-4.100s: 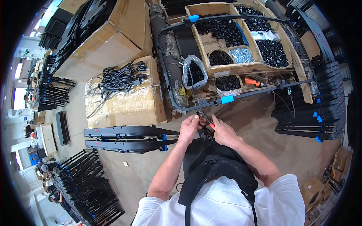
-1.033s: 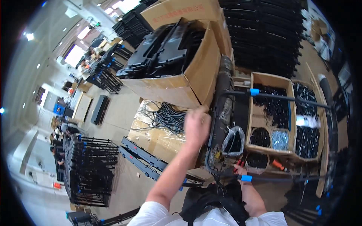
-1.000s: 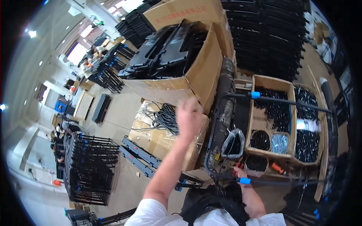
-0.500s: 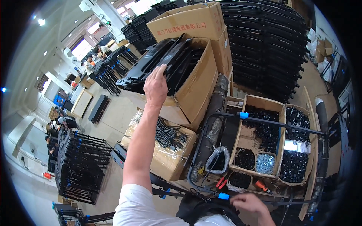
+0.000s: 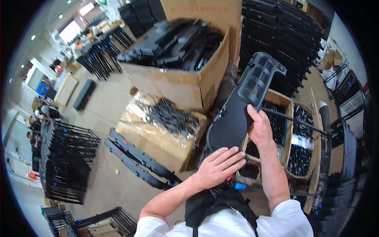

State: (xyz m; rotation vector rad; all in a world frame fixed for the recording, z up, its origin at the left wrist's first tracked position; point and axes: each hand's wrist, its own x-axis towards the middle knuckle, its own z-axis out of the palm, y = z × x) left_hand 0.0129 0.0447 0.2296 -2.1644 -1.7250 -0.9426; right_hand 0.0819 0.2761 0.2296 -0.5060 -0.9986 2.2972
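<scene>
Right of the frame's centre, a long black plastic panel [image 5: 237,114] with a vented upper end is held tilted above the divided cardboard tray [image 5: 285,118] of small black parts. The right hand [image 5: 260,128] has its grip clenched around the panel's right edge just below the vents, while the left hand [image 5: 219,168] lies flat with fingers spread on the panel's lower end, its grip released rather than closed. Above and left of them stands a large open cardboard box [image 5: 185,85] filled with similar black panels, and below that a plastic-wrapped carton [image 5: 156,138] carries a bundle of black cables [image 5: 169,116].
</scene>
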